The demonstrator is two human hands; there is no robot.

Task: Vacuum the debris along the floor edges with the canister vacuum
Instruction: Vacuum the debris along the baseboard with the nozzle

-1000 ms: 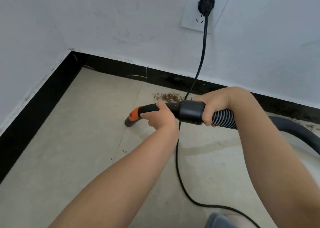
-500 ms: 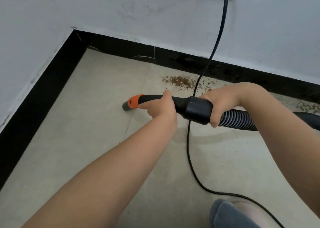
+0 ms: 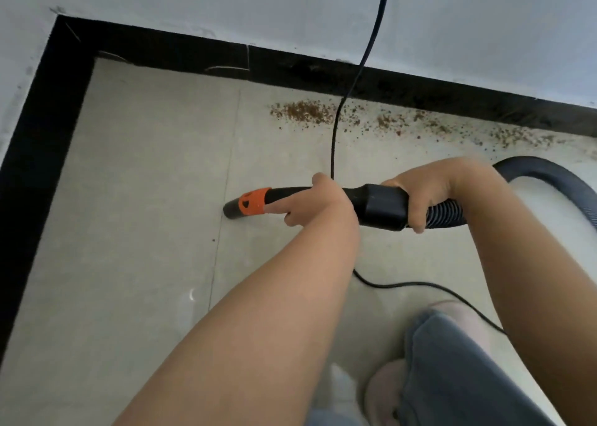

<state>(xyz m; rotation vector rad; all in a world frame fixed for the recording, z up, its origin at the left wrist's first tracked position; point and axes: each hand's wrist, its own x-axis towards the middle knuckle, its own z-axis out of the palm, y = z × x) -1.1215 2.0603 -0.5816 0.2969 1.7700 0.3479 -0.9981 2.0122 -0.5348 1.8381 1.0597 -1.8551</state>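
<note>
Near the middle of the tiled floor (image 3: pixel 135 173), the black vacuum nozzle (image 3: pixel 233 210) with its orange collar (image 3: pixel 252 202) points left and sits low over a tile seam, well apart from the debris (image 3: pixel 303 112), which lies scattered in a brown band along the black baseboard (image 3: pixel 181 53) at the far wall. The left hand (image 3: pixel 318 204) curls around the black tube just behind the collar, its index finger stretched forward along it. The right hand (image 3: pixel 420 196) wraps around the thick black cuff (image 3: pixel 379 206) where the ribbed hose (image 3: pixel 546 173) begins; the hose arcs off to the right. A black power cord (image 3: pixel 336 134) hangs down from the wall, passes behind the tube and trails across the floor toward the person's trouser leg (image 3: pixel 452 370). Compared with 0.5 s ago, the view has tipped downward, more debris shows to the right, and the index finger has extended toward the collar.
</note>
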